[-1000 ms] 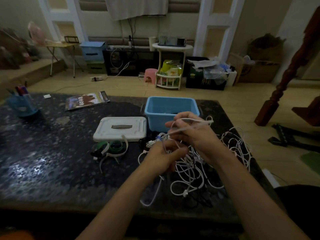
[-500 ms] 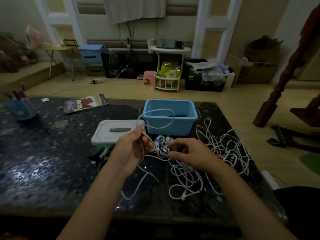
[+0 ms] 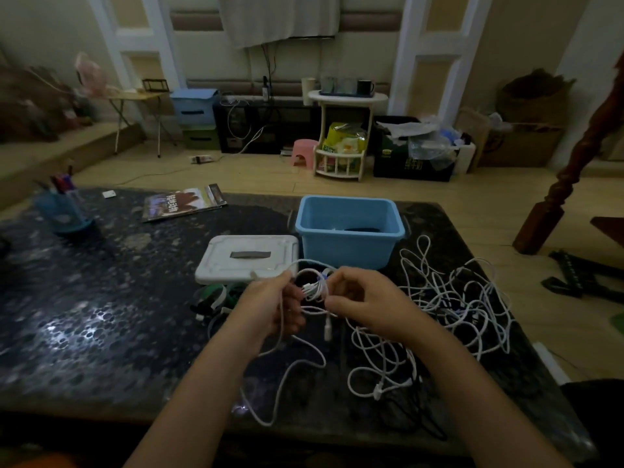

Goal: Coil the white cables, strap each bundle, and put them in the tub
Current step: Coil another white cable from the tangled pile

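Between the two hands, just in front of the blue tub (image 3: pixel 349 238), a small coil of white cable (image 3: pixel 315 288) is taking shape. The left hand (image 3: pixel 270 307) has its grip closed around the cable's running length, which drops from it in a loose loop down the desk (image 3: pixel 101 315) toward the person. The right hand (image 3: pixel 366 307) pinches the wound turns, its grip clamped on the coil.

Half a second ago a wide loop stood up from the left hand in front of the tub; that loop is now drawn in against the bundle, and the hands have closed toward each other. A second ago the right hand was raised with a strand stretched taut, so the winding has advanced by roughly one turn.

By my judgement, this cable is only partly coiled: a good length trails free, and no strap is on it yet. To the right of the right grip lies the tangled pile of cables (image 3: pixel 452 309), seemingly untouched. Left of the left grip sit the green straps (image 3: pixel 212 293) and the white lid (image 3: pixel 248 256). Something dark already lies inside the tub; I cannot tell what.
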Demonstrator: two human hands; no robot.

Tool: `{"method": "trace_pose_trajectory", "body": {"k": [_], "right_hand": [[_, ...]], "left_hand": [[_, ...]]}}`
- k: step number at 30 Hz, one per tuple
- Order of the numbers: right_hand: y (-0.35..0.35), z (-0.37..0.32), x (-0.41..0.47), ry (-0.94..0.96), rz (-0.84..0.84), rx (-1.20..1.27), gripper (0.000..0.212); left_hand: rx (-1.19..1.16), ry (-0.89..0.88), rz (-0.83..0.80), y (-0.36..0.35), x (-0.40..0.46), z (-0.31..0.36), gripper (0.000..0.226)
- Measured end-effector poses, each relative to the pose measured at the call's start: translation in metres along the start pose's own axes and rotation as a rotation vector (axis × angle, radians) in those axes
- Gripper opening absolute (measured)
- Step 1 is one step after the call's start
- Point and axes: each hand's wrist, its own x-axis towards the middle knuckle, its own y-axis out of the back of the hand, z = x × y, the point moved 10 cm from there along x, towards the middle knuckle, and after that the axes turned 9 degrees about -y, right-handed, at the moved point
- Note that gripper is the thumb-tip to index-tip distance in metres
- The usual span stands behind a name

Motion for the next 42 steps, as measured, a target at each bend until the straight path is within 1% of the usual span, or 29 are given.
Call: {"method": "trace_pose_trajectory", "body": {"k": [2, 3, 4, 5, 6, 8, 9, 10, 11, 12, 13, 14, 15, 16, 18, 20, 23, 24, 25, 27, 28, 29, 31, 33, 34, 35, 37, 39, 42], "right_hand": [[0.015, -0.001, -0.002, -0.009, 0.052, 0.086, 0.012], [0.023, -0.002, -0.003, -0.001, 0.077, 0.152, 0.014], [0.031, -0.004, -0.005, 0.014, 0.105, 0.213, 0.015], [0.039, -0.006, -0.007, 0.031, 0.135, 0.256, 0.016], [0.044, -0.007, -0.008, 0.044, 0.155, 0.283, 0.016], [0.046, -0.007, -0.007, 0.053, 0.163, 0.341, 0.017], [0.045, -0.008, -0.006, 0.056, 0.16, 0.372, 0.017], [0.044, -0.008, -0.004, 0.06, 0.156, 0.398, 0.017], [0.041, -0.009, -0.002, 0.062, 0.152, 0.414, 0.016], [0.039, -0.011, 0.0, 0.064, 0.147, 0.422, 0.016], [0.035, -0.014, 0.002, 0.071, 0.141, 0.426, 0.017], [0.032, -0.017, 0.004, 0.084, 0.135, 0.431, 0.017], [0.029, -0.02, 0.006, 0.096, 0.13, 0.444, 0.017], [0.026, -0.023, 0.008, 0.101, 0.127, 0.464, 0.016], [0.018, -0.024, 0.012, 0.093, 0.125, 0.505, 0.015], [0.008, -0.025, 0.015, 0.081, 0.124, 0.539, 0.015], [-0.004, -0.026, 0.016, 0.05, 0.099, 0.54, 0.013], [-0.01, -0.027, 0.016, 0.035, 0.069, 0.529, 0.014], [-0.016, -0.028, 0.016, 0.02, 0.03, 0.523, 0.017], [-0.028, -0.027, 0.016, 0.0, -0.044, 0.486, 0.032], [-0.033, -0.025, 0.016, 0.001, -0.07, 0.416, 0.037], [-0.037, -0.025, 0.015, 0.005, -0.092, 0.315, 0.036], [-0.042, -0.023, 0.012, 0.027, -0.123, 0.107, 0.023], [-0.04, -0.022, 0.011, 0.055, -0.087, -0.024, 0.01], [-0.04, -0.02, 0.011, 0.075, -0.062, -0.077, 0.013], [-0.041, -0.018, 0.011, 0.086, -0.052, -0.123, 0.015], [-0.046, -0.007, 0.013, 0.044, -0.075, -0.177, 0.014], [-0.046, 0.003, 0.013, -0.003, -0.098, -0.202, 0.016], [-0.035, 0.001, 0.013, 0.034, -0.091, -0.223, 0.022]], "left_hand": [[0.294, -0.065, 0.129, 0.029, 0.01, 0.001, 0.043], [0.419, -0.104, 0.179, 0.041, 0.014, 0.003, 0.037], [0.491, -0.14, 0.215, 0.049, 0.015, 0.007, 0.03], [0.509, -0.177, 0.233, 0.053, 0.015, 0.012, 0.027], [0.507, -0.221, 0.231, 0.053, 0.014, 0.018, 0.035], [0.565, -0.353, 0.188, 0.045, 0.011, 0.035, 0.064], [0.606, -0.438, 0.165, 0.039, 0.007, 0.046, 0.074], [0.62, -0.521, 0.114, 0.029, 0.001, 0.056, 0.077], [0.578, -0.597, 0.039, 0.018, -0.004, 0.064, 0.074], [0.471, -0.631, -0.054, 0.006, -0.009, 0.067, 0.067], [0.334, -0.629, -0.147, -0.005, -0.012, 0.067, 0.06], [0.25, -0.618, -0.221, -0.014, -0.015, 0.066, 0.059], [0.236, -0.634, -0.28, -0.021, -0.017, 0.065, 0.064], [0.271, -0.66, -0.321, -0.028, -0.019, 0.064, 0.07], [0.268, -0.691, -0.363, -0.039, -0.022, 0.062, 0.076], [0.18, -0.713, -0.34, -0.045, -0.024, 0.063, 0.067], [0.111, -0.77, -0.141, -0.034, -0.025, 0.071, 0.042], [0.064, -0.766, -0.067, -0.027, -0.024, 0.074, 0.041], [0.002, -0.751, -0.005, -0.018, -0.024, 0.076, 0.045], [-0.138, -0.7, 0.115, 0.001, -0.024, 0.077, 0.049], [-0.202, -0.677, 0.159, 0.01, -0.024, 0.076, 0.044], [-0.246, -0.662, 0.182, 0.016, -0.023, 0.076, 0.037], [-0.323, -0.647, 0.167, 0.02, -0.024, 0.077, 0.024], [-0.43, -0.613, 0.131, 0.02, -0.023, 0.075, 0.018], [-0.438, -0.593, 0.125, 0.021, -0.022, 0.073, 0.02], [-0.422, -0.567, 0.122, 0.021, -0.021, 0.071, 0.026], [-0.425, -0.52, 0.104, 0.021, -0.017, 0.068, 0.04], [-0.465, -0.484, 0.078, 0.024, -0.013, 0.065, 0.044], [-0.432, -0.449, 0.051, 0.033, -0.009, 0.062, 0.047]]}}
